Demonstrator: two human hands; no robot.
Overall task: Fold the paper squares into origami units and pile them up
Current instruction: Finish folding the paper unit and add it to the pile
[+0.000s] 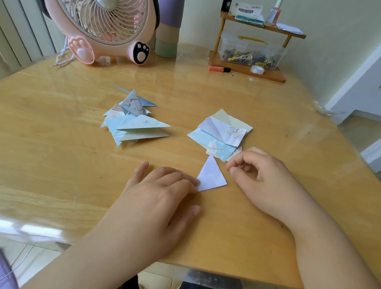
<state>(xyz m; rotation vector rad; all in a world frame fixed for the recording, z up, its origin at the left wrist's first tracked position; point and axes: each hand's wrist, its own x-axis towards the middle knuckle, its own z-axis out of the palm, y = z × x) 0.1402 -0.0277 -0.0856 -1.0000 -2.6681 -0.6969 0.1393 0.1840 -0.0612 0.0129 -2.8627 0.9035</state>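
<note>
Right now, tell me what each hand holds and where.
Left hand presses the folded white triangle flat at its left corner. Right hand holds nothing, fingers loosely curled.

2 hands: left hand, right hand. 1 white folded triangle between them. 1 pile of folded units, approx 6+, overlap too heavy for exact count. 1 stack of flat paper squares, at least 4 visible layers. 1 pink fan. 1 tall bottle. 1 wooden shelf rack w/ 1 clear box, 1 tape roll, 1 orange marker. 1 table.
</note>
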